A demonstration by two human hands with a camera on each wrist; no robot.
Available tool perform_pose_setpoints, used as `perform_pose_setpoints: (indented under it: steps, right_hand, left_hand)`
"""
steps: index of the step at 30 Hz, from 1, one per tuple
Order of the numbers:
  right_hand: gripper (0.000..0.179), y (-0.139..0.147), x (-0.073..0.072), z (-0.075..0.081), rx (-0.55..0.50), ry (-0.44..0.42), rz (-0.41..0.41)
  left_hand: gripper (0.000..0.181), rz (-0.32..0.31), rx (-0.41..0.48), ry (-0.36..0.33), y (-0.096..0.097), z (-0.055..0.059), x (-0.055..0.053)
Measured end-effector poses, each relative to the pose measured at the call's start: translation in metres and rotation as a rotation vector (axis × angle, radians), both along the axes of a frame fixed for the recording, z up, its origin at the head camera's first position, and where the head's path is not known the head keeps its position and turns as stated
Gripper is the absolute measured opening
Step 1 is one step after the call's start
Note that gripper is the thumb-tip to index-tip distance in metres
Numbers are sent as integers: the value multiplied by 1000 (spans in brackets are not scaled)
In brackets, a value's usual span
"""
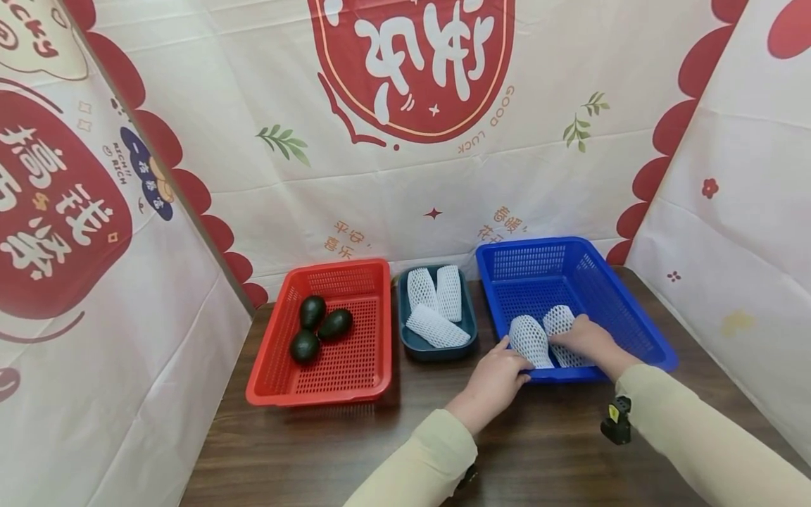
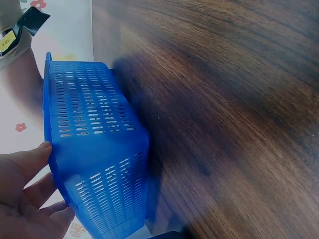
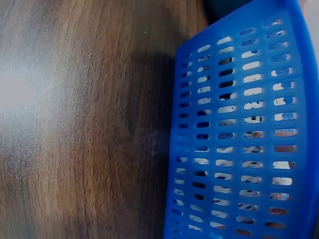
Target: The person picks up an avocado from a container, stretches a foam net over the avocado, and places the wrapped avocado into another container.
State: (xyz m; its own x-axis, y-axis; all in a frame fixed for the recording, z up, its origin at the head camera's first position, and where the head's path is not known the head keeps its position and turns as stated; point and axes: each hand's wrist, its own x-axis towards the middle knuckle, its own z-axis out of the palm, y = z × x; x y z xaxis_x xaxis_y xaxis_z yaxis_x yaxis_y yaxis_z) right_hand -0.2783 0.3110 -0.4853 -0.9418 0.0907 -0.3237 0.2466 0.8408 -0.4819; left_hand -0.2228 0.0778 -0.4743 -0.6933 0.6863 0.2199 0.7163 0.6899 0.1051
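Observation:
In the head view, a blue basket (image 1: pixel 529 289) holds two bulging white foam net sleeves at its near end. My left hand (image 1: pixel 498 380) grips the basket's near-left corner by the rim, beside the left sleeve (image 1: pixel 529 341). The left wrist view shows that hand's fingers (image 2: pixel 31 160) at the basket's edge. Inside the basket, my right hand (image 1: pixel 586 339) holds the right foam sleeve (image 1: pixel 559 320), its fingers on the sleeve's upper side. What fills the sleeves is hidden by the netting. From the right wrist only the basket's slotted wall (image 3: pixel 239 124) shows, with the hand hidden.
At left, a red basket (image 1: pixel 364 377) contains three dark green avocados (image 1: pixel 334 324). Between the baskets stands a small dark teal tray (image 1: pixel 421 352) with three flat foam net sleeves (image 1: pixel 437 326). All rest on a brown wooden table (image 1: pixel 304 451) with printed cloth walls behind and beside it.

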Motion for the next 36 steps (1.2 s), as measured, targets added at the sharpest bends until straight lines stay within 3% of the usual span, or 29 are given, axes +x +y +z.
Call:
perform_pose_setpoints:
  steps: [8, 14, 21, 36]
  right_hand:
    - [105, -1, 1, 3, -59, -45, 3]
    - [96, -1, 3, 8, -67, -47, 3]
    - [92, 4, 3, 7, -66, -75, 23]
    - [88, 11, 10, 18, -33, -28, 57]
  left_hand:
    - [21, 6, -3, 0, 0, 2, 1]
    - [22, 25, -2, -33, 0, 3, 1]
    - [22, 15, -17, -23, 1, 1, 1]
    - [23, 18, -27, -36, 0, 3, 3]
